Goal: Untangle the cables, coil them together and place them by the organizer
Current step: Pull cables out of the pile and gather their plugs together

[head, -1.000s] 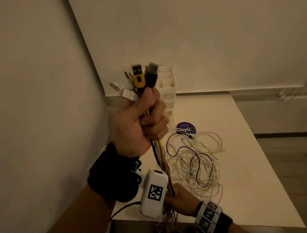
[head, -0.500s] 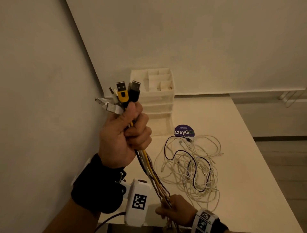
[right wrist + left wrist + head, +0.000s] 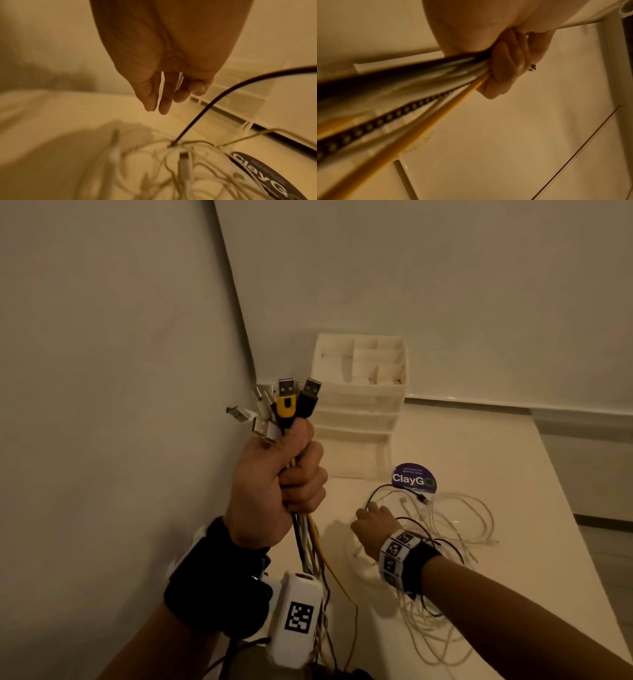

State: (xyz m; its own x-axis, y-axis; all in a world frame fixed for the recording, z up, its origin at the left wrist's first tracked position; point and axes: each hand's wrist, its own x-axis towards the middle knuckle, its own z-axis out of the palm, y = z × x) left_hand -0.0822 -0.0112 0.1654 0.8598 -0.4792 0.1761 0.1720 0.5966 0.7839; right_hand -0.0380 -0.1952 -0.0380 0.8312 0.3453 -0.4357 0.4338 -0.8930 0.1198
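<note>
My left hand [image 3: 281, 484] is raised in a fist and grips a bundle of cables [image 3: 310, 539] just below their USB plugs [image 3: 286, 402], yellow, black and white. The bundle hangs down past my wrist; its lower part [image 3: 412, 102] runs taut from the curled fingers [image 3: 506, 67]. On the white table [image 3: 513, 460] lies a loose tangle of white and black cables [image 3: 455, 529]. My right hand [image 3: 371, 523] hovers over the tangle's left side with straight, relaxed fingers [image 3: 154, 97] and holds nothing. The white organizer [image 3: 359, 392] stands at the table's back corner.
A round purple ClayGo sticker [image 3: 413, 478] lies between the organizer and the tangle. A wall [image 3: 120, 371] runs close along my left side. The table's right edge [image 3: 568, 518] drops to the floor.
My right hand let go of the bundle's lower part and moved forward over the tangle on the table. The left hand lowered slightly, still gripping the plug ends.
</note>
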